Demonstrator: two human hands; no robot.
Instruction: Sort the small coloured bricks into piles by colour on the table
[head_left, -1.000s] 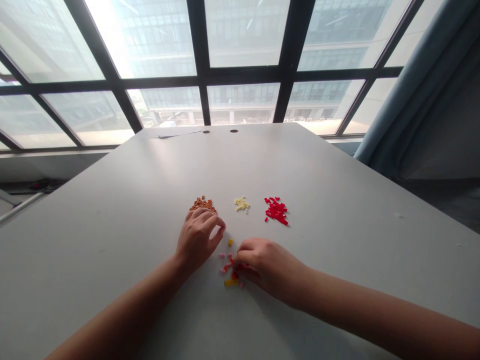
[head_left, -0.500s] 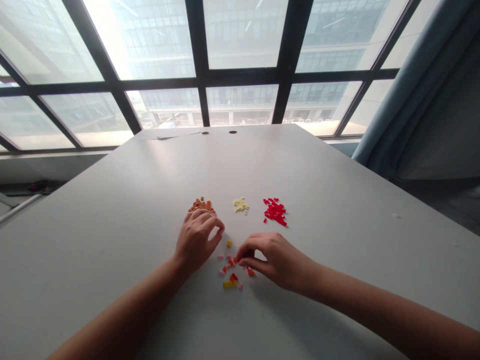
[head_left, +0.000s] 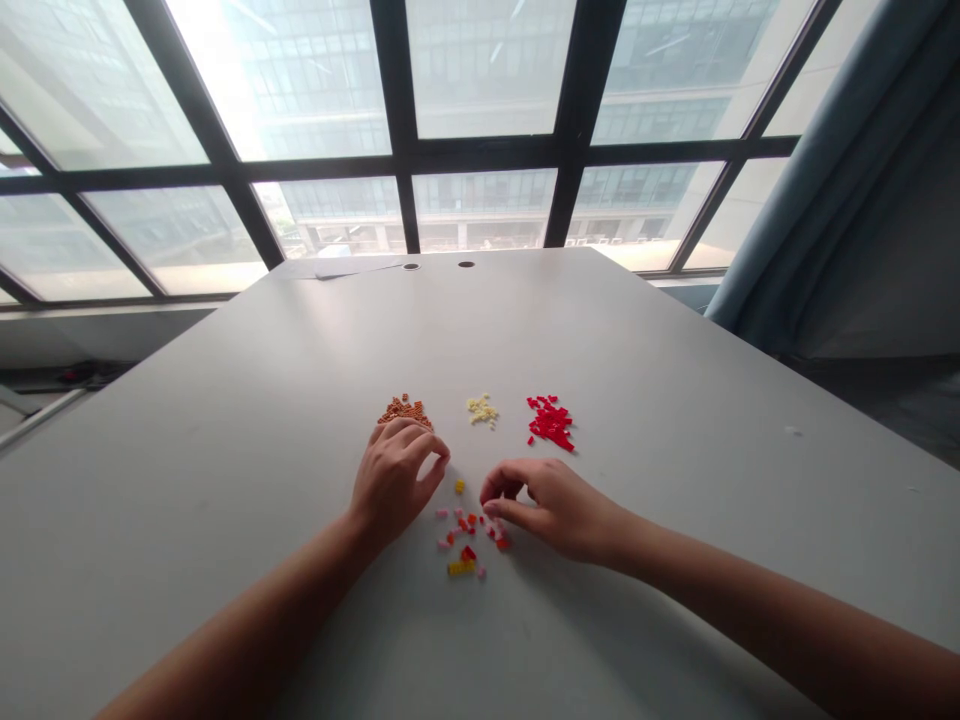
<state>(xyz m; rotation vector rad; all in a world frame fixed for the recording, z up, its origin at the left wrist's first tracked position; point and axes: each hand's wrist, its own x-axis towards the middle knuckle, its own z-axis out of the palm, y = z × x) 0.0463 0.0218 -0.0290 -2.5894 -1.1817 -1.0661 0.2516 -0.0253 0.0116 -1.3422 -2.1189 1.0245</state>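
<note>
A scatter of tiny mixed pieces (head_left: 466, 536), pink, red, orange and yellow, lies on the grey table (head_left: 225, 420) between my hands. My left hand (head_left: 391, 482) rests just left of it with its fingers curled, thumb close to forefinger; whatever is inside is hidden. Its knuckles almost touch a brown pile (head_left: 405, 410). My right hand (head_left: 551, 502) sits at the scatter's right edge, fingers bent into a pinch, with the fingertips above the nearest red pieces. Farther back lie a cream pile (head_left: 482, 409) and a red pile (head_left: 550, 421).
The table runs back to a wall of large windows with dark frames (head_left: 401, 160). Two round cable holes (head_left: 438, 265) and a flat sheet (head_left: 352, 268) are at its far edge. A grey-blue curtain (head_left: 840, 200) hangs at the right.
My right hand has drawn back and to the right off the mixed scatter, uncovering more red and pink pieces. My left hand has stayed in place.
</note>
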